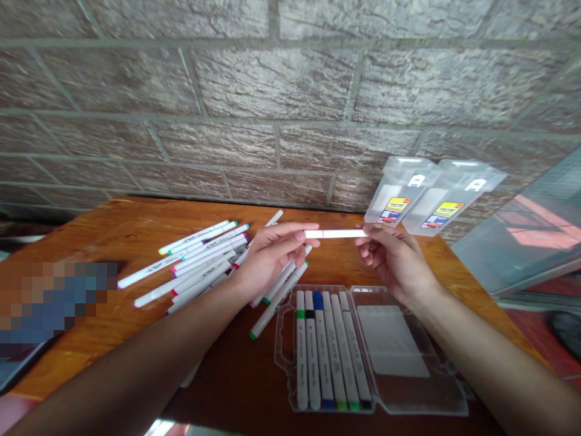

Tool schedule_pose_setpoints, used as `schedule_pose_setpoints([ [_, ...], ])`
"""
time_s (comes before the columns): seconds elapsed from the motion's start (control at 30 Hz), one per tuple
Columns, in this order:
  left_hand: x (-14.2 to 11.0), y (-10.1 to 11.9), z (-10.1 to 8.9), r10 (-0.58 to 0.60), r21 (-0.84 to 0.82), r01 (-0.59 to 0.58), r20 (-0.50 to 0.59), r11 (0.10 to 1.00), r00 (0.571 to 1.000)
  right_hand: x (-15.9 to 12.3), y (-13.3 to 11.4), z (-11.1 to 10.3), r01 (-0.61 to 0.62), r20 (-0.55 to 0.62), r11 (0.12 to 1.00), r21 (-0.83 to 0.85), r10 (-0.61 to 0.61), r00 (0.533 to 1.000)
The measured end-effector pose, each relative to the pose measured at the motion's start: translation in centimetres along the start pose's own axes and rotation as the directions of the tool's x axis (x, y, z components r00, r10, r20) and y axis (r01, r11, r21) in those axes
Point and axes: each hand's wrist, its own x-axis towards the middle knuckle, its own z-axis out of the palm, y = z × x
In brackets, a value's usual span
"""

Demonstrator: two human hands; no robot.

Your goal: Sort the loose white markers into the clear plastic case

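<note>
A white marker is held level above the table, one end in each hand. My left hand pinches its left end, where a thin reddish ring shows. The right end sits between the thumb and fingers of my right hand. Below them lies an open clear plastic case, its lid folded to the right. Several white markers stand side by side in its left half, with green, black and blue bands or ends. A loose pile of markers is spread to the left, partly hidden behind my left hand and forearm.
Two upright clear cases with yellow and blue labels stand by the wall at the back right. A stone-block wall rises behind the wooden table. At the left edge lies a blurred-out object.
</note>
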Motion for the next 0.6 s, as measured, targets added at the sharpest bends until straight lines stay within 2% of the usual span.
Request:
schedule_pose_setpoints([
  [0.3,-0.10,0.12,0.28,0.020,0.040,-0.022,0.065,0.999,0.998,0.10,-0.08,-0.04,-0.044,-0.009,0.999,0.025,0.045,0.999],
  [0.47,-0.14,-0.14,-0.02,0.007,0.139,-0.014,0.049,0.990,0.999,0.03,-0.15,0.04,-0.061,-0.008,0.998,0.031,0.061,0.998],
  [0.6,-0.16,-0.21,-0.01,-0.021,0.149,0.016,0.033,0.989,0.999,0.00,-0.14,0.08,-0.071,-0.007,0.997,0.036,0.071,0.997],
])
